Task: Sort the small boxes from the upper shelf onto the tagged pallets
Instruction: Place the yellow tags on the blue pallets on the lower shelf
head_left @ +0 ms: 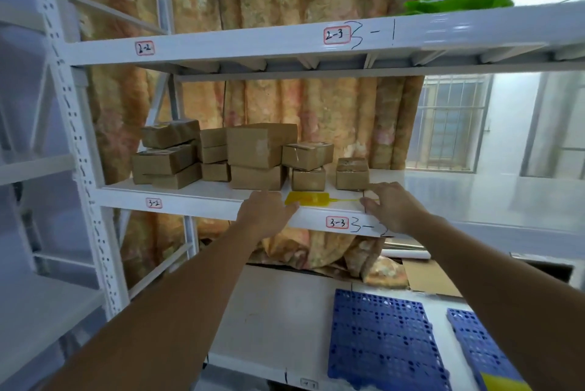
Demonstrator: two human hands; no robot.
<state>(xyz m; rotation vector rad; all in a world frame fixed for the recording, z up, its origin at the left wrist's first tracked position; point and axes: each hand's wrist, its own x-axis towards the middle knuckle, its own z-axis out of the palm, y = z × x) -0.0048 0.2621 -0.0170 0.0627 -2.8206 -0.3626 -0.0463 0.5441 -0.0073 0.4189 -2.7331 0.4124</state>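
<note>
Several small brown cardboard boxes (259, 145) are stacked on the white shelf (196, 199) labelled 3-2 and 3-3. One box (352, 173) stands apart at the right end. A yellow tag (305, 198) with a thin tail lies flat on the shelf's front edge. My left hand (266, 211) rests on that edge with its fingertips touching the tag's left end. My right hand (391, 205) is spread over the edge at the tail's right end, just below the separate box. Two blue perforated pallets (380, 336) (484, 349) lie on the lower shelf.
A white upper shelf (253, 42) labelled 2-2 and 2-3 runs overhead with a green item (459, 2) on it. A floral curtain (269, 99) hangs behind. Flat cardboard (427, 276) lies behind the pallets. A perforated white upright (82, 169) stands at left.
</note>
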